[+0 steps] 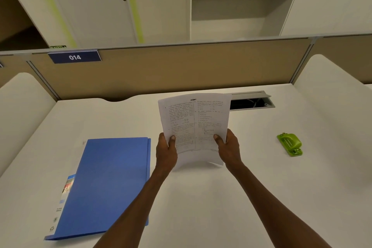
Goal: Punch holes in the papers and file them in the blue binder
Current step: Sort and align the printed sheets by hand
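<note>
I hold a stack of printed white papers (195,121) upright above the middle of the desk, its lower edge near the surface. My left hand (166,152) grips the papers' lower left side and my right hand (229,149) grips the lower right side, thumbs on the front. The blue binder (108,183) lies closed and flat on the desk to the left of my left arm. A green hole punch (289,144) sits on the desk to the right, well apart from my hands.
The white desk (221,197) is bounded at the back by a beige partition (181,70) with a "014" label. An open cable hatch (251,102) lies behind the papers. Curved white side panels stand at left and right.
</note>
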